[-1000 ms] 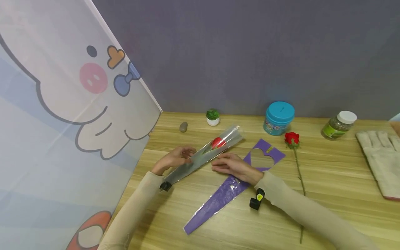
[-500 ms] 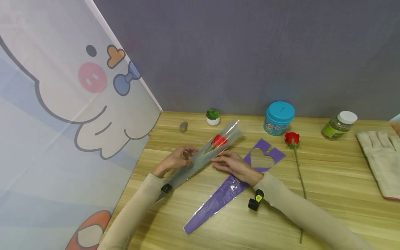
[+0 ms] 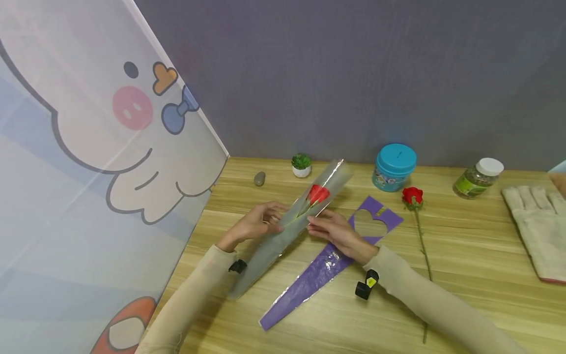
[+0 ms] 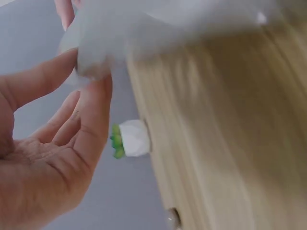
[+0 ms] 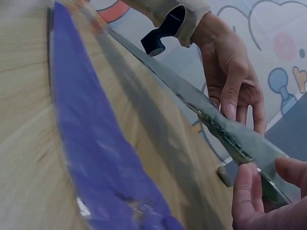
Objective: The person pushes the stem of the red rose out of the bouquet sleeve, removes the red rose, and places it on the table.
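Note:
A red rose [image 3: 317, 194] lies inside a grey-backed clear flower sleeve [image 3: 269, 250], its bloom showing near the wide upper end. My left hand [image 3: 254, 225] pinches the sleeve's left edge between thumb and fingers, as the left wrist view also shows. Opposite it, my right hand [image 3: 339, 232] pinches the right edge just below the bloom. In the right wrist view the sleeve is tilted above the table, with its shadow below and green foliage along its edge. A purple flower sleeve [image 3: 305, 282] with a heart-shaped window lies flat, partly under my right hand and wrist.
Another red rose [image 3: 413, 196] with a long stem lies to the right. Along the back stand a small potted plant [image 3: 301, 166], a blue lidded tub [image 3: 395, 167] and a white-capped jar [image 3: 479, 178]. A grey stone [image 3: 259, 179] and white gloves [image 3: 537, 231] flank them.
The sleeve with its rose has risen and shifted up and right, swinging steeper. My left hand has moved slightly right along with it, and my right hand now pinches its edge.

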Demonstrator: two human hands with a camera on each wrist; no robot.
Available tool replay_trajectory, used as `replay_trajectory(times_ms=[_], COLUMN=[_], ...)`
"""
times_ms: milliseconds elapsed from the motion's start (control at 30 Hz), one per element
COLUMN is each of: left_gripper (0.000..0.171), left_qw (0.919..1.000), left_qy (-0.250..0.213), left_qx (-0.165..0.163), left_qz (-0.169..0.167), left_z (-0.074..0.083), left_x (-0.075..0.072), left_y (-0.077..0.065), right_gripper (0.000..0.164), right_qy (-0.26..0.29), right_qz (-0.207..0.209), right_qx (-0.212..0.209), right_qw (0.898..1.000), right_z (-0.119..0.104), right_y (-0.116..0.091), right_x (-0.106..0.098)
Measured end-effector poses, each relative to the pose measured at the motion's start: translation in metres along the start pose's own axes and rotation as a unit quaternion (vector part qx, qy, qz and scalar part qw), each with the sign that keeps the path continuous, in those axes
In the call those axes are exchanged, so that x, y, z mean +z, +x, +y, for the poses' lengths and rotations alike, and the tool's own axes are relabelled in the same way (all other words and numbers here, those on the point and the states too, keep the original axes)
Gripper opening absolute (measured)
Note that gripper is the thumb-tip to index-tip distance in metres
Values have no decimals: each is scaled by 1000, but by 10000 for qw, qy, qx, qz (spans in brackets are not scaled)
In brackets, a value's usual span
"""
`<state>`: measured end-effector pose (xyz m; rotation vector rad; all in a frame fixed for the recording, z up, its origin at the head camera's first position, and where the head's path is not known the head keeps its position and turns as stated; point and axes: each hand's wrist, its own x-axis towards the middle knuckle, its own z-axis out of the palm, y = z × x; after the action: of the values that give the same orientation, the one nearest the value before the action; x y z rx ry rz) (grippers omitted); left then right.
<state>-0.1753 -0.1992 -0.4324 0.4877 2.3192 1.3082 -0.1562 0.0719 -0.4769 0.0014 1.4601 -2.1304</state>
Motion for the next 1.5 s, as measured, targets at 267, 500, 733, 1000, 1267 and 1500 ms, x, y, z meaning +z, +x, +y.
replay_trajectory(times_ms=[267, 500, 733, 1000, 1267, 1500], left_gripper=[55, 55, 54, 54, 53, 55], left_qw=[9990, 9936, 9816, 9738, 9662, 9614], left_qy=[-412, -1087, -1790, -2092, -2399, -2606], left_qx=[132, 277, 580, 794, 890, 799], left_qz=[95, 140, 328, 409, 325, 378], left_z=[26, 38, 43, 54, 63, 67], left_x=[7, 25, 53, 78, 98, 112], left_y=[0, 4, 16, 29, 40, 46], right_gripper=[45, 56, 55, 50, 42, 38], right_qy=[-249, -384, -504, -690, -711, -816], right_qz=[175, 286, 652, 1341, 1540, 1554], right_qx=[-402, -769, -1016, -1253, -1337, -1530], right_qw=[9987, 9959, 9914, 9806, 9764, 9725], right_z=[-16, -26, -38, -48, -50, -52], right_y=[-14, -28, -43, -55, -66, -74], right_x=[-5, -12, -19, -27, -40, -50])
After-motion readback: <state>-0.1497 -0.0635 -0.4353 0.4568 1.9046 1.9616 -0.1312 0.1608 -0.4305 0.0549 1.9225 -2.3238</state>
